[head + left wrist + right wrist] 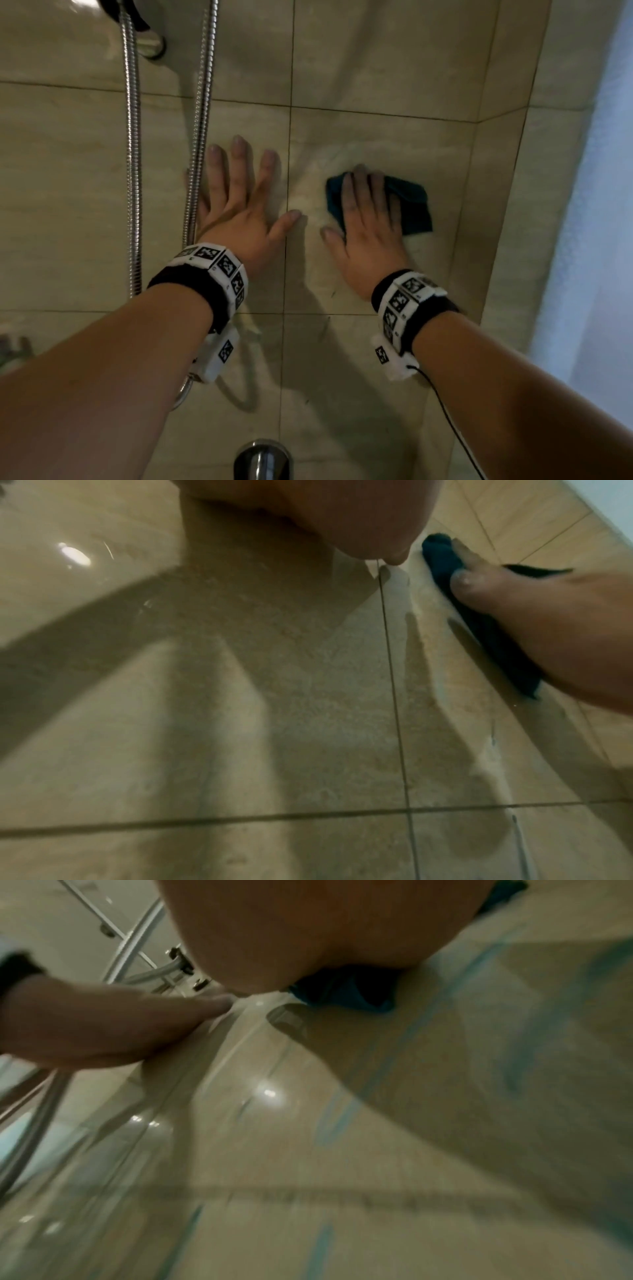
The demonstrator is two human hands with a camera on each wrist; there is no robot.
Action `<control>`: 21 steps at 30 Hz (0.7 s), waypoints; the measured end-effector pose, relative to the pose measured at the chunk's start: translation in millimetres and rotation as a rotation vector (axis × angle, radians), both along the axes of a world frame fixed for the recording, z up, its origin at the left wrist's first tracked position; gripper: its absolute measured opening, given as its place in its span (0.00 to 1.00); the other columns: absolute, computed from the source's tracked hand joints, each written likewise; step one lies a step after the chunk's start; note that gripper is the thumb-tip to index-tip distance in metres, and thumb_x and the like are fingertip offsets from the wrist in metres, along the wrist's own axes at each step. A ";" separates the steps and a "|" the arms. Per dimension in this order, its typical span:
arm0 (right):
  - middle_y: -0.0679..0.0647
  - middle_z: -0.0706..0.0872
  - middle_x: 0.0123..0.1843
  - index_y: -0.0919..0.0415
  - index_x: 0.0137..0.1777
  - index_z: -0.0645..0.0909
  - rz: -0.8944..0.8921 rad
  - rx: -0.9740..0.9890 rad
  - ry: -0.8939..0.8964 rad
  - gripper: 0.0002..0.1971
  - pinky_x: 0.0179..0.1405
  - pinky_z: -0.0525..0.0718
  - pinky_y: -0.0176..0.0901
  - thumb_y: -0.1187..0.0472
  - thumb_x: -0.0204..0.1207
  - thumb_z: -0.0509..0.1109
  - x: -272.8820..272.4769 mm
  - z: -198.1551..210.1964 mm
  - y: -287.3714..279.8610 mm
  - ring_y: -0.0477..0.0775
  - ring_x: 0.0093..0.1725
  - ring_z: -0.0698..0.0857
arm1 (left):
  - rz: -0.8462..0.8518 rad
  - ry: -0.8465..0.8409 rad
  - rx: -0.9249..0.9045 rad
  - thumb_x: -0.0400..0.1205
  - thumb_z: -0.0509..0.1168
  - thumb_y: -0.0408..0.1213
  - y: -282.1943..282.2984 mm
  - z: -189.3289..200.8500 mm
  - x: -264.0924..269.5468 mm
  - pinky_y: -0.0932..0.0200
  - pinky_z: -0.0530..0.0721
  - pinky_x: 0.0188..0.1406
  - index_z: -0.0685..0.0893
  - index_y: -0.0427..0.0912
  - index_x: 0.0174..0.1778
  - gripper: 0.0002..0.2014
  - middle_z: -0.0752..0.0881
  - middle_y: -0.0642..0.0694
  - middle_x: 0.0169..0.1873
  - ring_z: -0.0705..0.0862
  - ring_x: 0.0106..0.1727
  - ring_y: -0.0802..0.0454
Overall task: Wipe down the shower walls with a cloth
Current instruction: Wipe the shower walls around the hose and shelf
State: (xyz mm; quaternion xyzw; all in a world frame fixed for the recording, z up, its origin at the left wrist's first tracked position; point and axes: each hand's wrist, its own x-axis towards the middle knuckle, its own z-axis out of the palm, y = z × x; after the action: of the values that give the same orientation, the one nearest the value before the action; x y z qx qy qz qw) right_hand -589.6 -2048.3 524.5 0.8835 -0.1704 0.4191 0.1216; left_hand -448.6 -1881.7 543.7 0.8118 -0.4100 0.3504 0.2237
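The right hand [368, 226] is pressing the teal cloth [412, 205] flat-fingered against the tiled wall [376, 68], mid-wipe; the left hand [239, 202] is bracing beside it, fingers spread, empty. Next stroke probably calls for steady pressure, sliding toward unwiped tile

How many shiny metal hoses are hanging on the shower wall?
2. One shower hose hangs at the far left; the other hose hangs just left of the left hand, brushing its little finger. Their lower ends are hidden behind the arm.

Dim, soft focus; tile wall [267, 1093] shows glare, right-wrist view motion-blurred.
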 end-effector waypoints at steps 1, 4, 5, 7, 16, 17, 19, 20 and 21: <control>0.50 0.27 0.90 0.54 0.90 0.31 0.004 -0.002 0.051 0.41 0.86 0.29 0.56 0.37 0.88 0.47 -0.8 -12.2 1.2 0.53 0.88 0.26 | 0.000 -0.002 -0.001 0.85 0.44 0.76 0.5 0.1 0.1 0.31 0.24 0.80 0.28 0.63 0.89 0.44 0.17 0.50 0.84 0.19 0.86 0.40; 0.45 0.22 0.88 0.50 0.89 0.27 0.022 0.020 0.133 0.39 0.85 0.27 0.53 0.37 0.89 0.46 -6.1 -24.3 -1.4 0.48 0.86 0.22 | -0.014 -0.003 -0.006 0.86 0.45 0.75 1.0 0.2 1.1 0.29 0.25 0.82 0.29 0.63 0.89 0.43 0.18 0.50 0.85 0.20 0.86 0.40; 0.45 0.23 0.88 0.49 0.89 0.27 0.024 0.022 0.133 0.39 0.86 0.29 0.53 0.38 0.89 0.45 -7.4 -18.9 -3.8 0.48 0.86 0.23 | -0.016 -0.009 -0.006 0.86 0.45 0.75 1.2 0.0 1.6 0.26 0.28 0.83 0.30 0.63 0.89 0.43 0.18 0.50 0.85 0.20 0.86 0.39; 0.45 0.27 0.90 0.50 0.90 0.30 0.012 0.031 0.085 0.38 0.88 0.33 0.56 0.39 0.90 0.46 -7.8 3.2 -10.3 0.49 0.88 0.27 | -0.032 -0.003 -0.004 0.87 0.45 0.73 1.8 -0.5 2.7 0.24 0.32 0.85 0.31 0.63 0.89 0.42 0.18 0.51 0.85 0.20 0.86 0.40; 0.51 0.32 0.92 0.53 0.91 0.35 -0.038 0.054 -0.138 0.38 0.88 0.34 0.58 0.40 0.89 0.46 17.4 91.5 2.0 0.55 0.90 0.31 | -0.073 -0.011 0.011 0.89 0.44 0.70 1.7 -0.2 11.4 0.21 0.30 0.83 0.29 0.65 0.88 0.38 0.16 0.52 0.83 0.18 0.85 0.41; 0.51 0.32 0.92 0.54 0.91 0.35 -0.037 0.044 -0.125 0.38 0.88 0.33 0.58 0.40 0.89 0.46 17.9 84.8 3.1 0.55 0.90 0.31 | -0.077 -0.013 0.012 0.89 0.44 0.70 1.4 -0.6 11.7 0.21 0.31 0.83 0.29 0.65 0.88 0.39 0.16 0.52 0.83 0.18 0.85 0.40; 0.52 0.32 0.92 0.54 0.91 0.35 -0.038 -0.015 -0.084 0.39 0.88 0.34 0.59 0.39 0.89 0.47 17.7 65.0 3.0 0.56 0.90 0.32 | -0.066 -0.033 0.016 0.88 0.44 0.71 1.3 -0.4 12.5 0.21 0.32 0.83 0.29 0.63 0.88 0.40 0.15 0.52 0.83 0.19 0.85 0.39; 0.52 0.32 0.92 0.54 0.91 0.35 -0.035 -0.042 -0.059 0.39 0.88 0.35 0.61 0.38 0.88 0.47 17.3 53.1 2.6 0.57 0.90 0.32 | -0.058 -0.047 0.018 0.88 0.44 0.71 1.5 -0.6 12.4 0.20 0.33 0.83 0.28 0.63 0.88 0.40 0.15 0.51 0.83 0.19 0.85 0.38; 0.52 0.31 0.92 0.54 0.91 0.35 -0.032 -0.052 -0.032 0.40 0.88 0.35 0.62 0.38 0.88 0.48 16.4 40.0 2.6 0.57 0.90 0.32 | -0.055 -0.055 0.020 0.87 0.44 0.71 2.5 -0.5 11.5 0.20 0.34 0.83 0.27 0.62 0.88 0.41 0.15 0.50 0.82 0.19 0.85 0.38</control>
State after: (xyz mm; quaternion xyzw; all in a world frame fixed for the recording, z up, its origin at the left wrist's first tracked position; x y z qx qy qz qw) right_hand -573.2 -2045.7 564.4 0.8705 -0.1754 0.4353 0.1486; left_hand -437.0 -1879.2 543.2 0.7926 -0.4414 0.3622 0.2139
